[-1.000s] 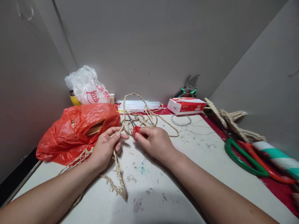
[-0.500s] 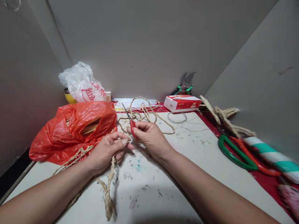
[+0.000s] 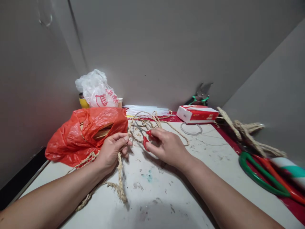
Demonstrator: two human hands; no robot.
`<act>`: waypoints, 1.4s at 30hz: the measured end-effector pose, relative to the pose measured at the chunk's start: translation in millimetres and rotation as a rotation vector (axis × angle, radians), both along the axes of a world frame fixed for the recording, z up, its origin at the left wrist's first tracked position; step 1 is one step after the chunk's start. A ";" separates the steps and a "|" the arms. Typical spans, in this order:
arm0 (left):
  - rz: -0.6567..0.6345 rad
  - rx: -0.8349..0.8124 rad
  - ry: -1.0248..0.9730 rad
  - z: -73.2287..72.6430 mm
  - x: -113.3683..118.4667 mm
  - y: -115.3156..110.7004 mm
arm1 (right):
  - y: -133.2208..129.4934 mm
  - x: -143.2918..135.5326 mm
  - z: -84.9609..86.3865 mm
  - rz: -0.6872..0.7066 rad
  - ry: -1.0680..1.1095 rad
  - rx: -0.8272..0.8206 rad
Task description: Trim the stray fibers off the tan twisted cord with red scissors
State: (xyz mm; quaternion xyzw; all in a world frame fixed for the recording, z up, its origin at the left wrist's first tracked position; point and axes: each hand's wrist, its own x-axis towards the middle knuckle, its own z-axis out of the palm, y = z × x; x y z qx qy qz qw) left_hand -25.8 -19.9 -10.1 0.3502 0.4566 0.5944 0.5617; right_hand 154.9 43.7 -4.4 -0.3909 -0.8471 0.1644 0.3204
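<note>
My left hand (image 3: 114,149) pinches a tan braided straw rope (image 3: 121,176); one frayed length of it hangs down below the fingers onto the table. To its right, my right hand (image 3: 168,145) has thumb and fingers in the handles of small red-handled scissors (image 3: 145,142). Their handles are spread and the blades point up and left, just beyond the left fingertips, near the rope. More thin rope (image 3: 182,135) lies in loose loops on the table behind both hands. Whether the blades touch the rope I cannot tell.
An orange plastic bag (image 3: 69,133) stands at left, a white bag (image 3: 95,89) behind it. At the back lie clear sticks (image 3: 147,110), a red-white tissue pack (image 3: 197,114) and green-handled pruners (image 3: 201,94). Large green-and-orange handles (image 3: 247,173) and straw braids (image 3: 247,133) occupy the right.
The scissors have opened, and my right hand has turned so that their handles are spread apart. My left hand keeps its pinch on the rope. The whole view has shifted slightly.
</note>
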 end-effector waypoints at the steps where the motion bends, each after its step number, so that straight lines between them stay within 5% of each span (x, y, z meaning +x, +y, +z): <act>1: 0.009 0.000 -0.012 -1.0 -1.3 0.8 | -1.3 1.2 1.0 0.016 -0.102 0.056; 6: 0.043 0.004 -0.020 -1.5 -2.7 0.2 | -8.8 1.8 5.9 0.025 -0.350 0.184; 19: -0.004 -0.011 -0.033 1.9 -1.2 -1.5 | -10.1 -0.7 5.7 -0.034 -0.514 0.296; 33: 0.024 -0.052 -0.090 0.3 -3.2 1.2 | -13.0 -4.4 6.8 0.038 -0.530 0.238; 42: -0.022 -0.007 -0.087 2.1 -3.0 0.2 | -4.1 3.8 1.9 -0.049 -0.302 0.159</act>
